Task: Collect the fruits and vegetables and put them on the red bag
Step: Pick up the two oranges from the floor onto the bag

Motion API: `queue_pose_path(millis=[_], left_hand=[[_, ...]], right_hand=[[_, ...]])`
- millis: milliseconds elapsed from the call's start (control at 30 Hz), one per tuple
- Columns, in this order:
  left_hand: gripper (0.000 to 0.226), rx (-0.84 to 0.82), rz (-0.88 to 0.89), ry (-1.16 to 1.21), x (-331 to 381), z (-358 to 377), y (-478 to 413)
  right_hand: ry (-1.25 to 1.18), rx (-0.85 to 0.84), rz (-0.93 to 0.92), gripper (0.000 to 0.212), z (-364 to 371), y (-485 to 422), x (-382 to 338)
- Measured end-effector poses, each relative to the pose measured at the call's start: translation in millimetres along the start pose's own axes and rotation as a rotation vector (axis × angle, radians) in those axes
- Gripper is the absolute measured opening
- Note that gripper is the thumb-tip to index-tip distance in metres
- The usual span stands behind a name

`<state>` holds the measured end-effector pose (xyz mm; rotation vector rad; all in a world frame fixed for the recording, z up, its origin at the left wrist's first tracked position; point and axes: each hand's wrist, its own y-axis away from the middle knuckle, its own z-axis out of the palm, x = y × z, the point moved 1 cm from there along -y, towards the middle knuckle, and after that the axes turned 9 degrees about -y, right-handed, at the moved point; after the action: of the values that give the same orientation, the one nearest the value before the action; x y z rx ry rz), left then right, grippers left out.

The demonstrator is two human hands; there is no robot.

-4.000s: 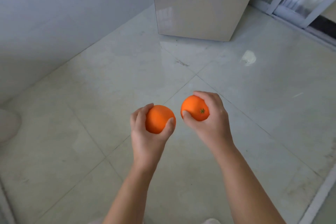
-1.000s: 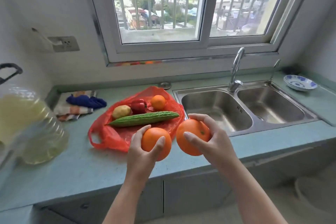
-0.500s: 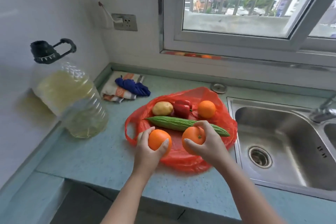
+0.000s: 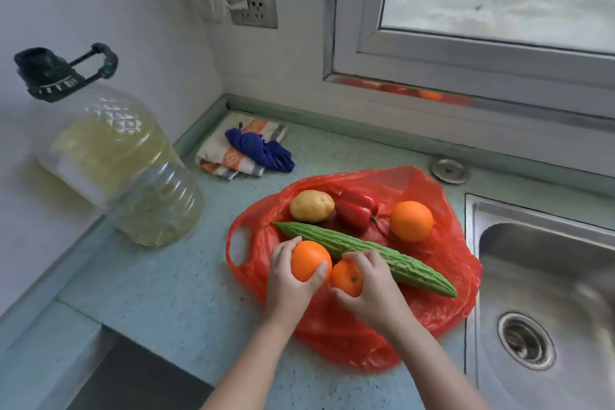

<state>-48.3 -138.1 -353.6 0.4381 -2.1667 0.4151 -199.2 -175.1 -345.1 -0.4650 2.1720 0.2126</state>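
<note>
You grip larger orange [image 4: 309, 260] and smaller orange [image 4: 346, 278] over the red bag [image 4: 442, 309]; potato [image 4: 311, 206], pepper [image 4: 356, 213], third orange [image 4: 411, 220] and gourd [image 4: 392, 260] lie on it.

Head view, sole camera: angled steeply down across tabletop [image 4: 166, 293] toward window [image 4: 499, 17]; red bag [image 4: 332, 336] close, central.

Two bare arms come in from the bottom of the view, side by side. Both reach forward and lean in a little toward each other. The left hand [image 4: 285, 285] is curled round the left orange [image 4: 307, 260], with its fingers on one side and its thumb on the other. The right hand [image 4: 374, 293] is curled round the right orange [image 4: 346, 279], fingers over the top and thumb under it. The two hands are very close together, palms facing each other
</note>
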Motion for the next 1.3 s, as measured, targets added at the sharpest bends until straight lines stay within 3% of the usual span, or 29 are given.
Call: queue_pose_path(millis=[233, 767, 1033, 1300], left_hand=[[0.069, -0.035, 0.014, -0.096, -10, 14, -2], [0.08, -0.085, 0.067, -0.273, -8, 16, 3], [0.067, -0.01, 0.107, -0.36, 2, 13, -3], [0.046, 0.018, 0.336, -0.529, 23, -2, -2]], right_hand=[[0.109, 0.002, -0.063, 0.06, 1, -6, 13], [0.079, 0.017, -0.129, 0.057, -5, -10, 22], [0.107, 0.055, -0.166, 0.051, -17, -9, 19], [0.201, 0.149, -0.214, 0.047, -27, -9, 1]])
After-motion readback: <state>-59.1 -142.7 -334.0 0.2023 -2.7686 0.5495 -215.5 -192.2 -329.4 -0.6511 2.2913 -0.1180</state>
